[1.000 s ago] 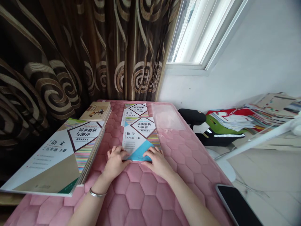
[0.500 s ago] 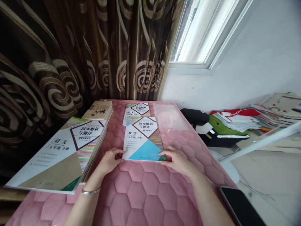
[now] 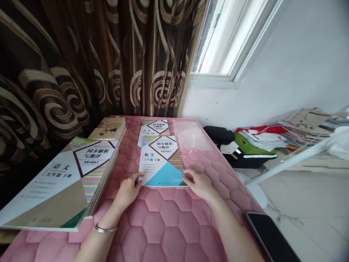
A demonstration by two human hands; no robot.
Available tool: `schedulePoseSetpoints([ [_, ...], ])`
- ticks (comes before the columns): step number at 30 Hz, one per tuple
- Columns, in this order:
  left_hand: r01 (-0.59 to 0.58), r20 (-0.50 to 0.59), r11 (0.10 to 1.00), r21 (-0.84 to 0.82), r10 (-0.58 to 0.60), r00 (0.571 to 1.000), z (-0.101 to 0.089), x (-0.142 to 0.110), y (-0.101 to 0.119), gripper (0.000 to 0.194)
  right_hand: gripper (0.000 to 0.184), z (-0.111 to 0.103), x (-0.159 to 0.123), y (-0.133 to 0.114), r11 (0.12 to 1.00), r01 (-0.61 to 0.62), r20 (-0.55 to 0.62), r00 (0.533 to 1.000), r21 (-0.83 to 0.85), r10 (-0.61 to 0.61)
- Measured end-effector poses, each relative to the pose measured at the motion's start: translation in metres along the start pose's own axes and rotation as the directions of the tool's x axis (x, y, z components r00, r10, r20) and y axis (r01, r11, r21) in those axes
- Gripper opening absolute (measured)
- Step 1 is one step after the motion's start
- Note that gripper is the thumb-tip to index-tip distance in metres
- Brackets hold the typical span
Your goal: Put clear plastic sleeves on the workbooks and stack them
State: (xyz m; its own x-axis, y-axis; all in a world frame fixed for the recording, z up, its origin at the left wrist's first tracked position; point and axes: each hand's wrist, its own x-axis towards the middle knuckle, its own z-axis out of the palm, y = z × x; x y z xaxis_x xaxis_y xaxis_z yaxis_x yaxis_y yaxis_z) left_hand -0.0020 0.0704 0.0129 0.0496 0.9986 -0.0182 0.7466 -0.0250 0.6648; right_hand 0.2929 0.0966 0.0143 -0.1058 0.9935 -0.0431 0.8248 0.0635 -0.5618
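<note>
A workbook with a white and blue cover [image 3: 162, 176] lies flat on the pink quilted tablecloth, partly over another workbook [image 3: 155, 128] behind it. My left hand [image 3: 130, 188], a silver bangle on its wrist, has its fingers closed at the lower left edge of the blue workbook. At the lower right corner, my right hand [image 3: 199, 183] pinches the same workbook, fingertips on the cover. Left of my hands stands a stack of books topped by a workbook with a white and tan cover [image 3: 51, 193].
Smaller tan books [image 3: 109, 127] sit behind the left stack. A clear plastic sheet [image 3: 192, 135] lies at the back right of the table [image 3: 163, 222]. A black phone [image 3: 272, 236] rests at the right edge. Beyond are a white stand [image 3: 289, 162] and piled papers [image 3: 259, 140].
The view has shifted slightly, so the scene sits a little further left. The right hand's fingers have drawn closer together at the workbook's corner. The workbook stays in place on the table.
</note>
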Motion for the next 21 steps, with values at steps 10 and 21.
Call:
schedulePoseSetpoints([
  [10, 0.075, 0.004, 0.971, -0.227, -0.077, 0.997, 0.004, 0.003, -0.006, 0.023, 0.037, 0.002, 0.004, 0.000, 0.948, -0.271, 0.165, 0.955, 0.165, 0.244],
  [21, 0.081, 0.105, 0.958, -0.277, -0.054, 0.993, 0.000, 0.005, -0.007, 0.027, 0.015, 0.016, 0.005, 0.009, 0.813, -0.306, 0.173, 0.952, 0.496, 0.253],
])
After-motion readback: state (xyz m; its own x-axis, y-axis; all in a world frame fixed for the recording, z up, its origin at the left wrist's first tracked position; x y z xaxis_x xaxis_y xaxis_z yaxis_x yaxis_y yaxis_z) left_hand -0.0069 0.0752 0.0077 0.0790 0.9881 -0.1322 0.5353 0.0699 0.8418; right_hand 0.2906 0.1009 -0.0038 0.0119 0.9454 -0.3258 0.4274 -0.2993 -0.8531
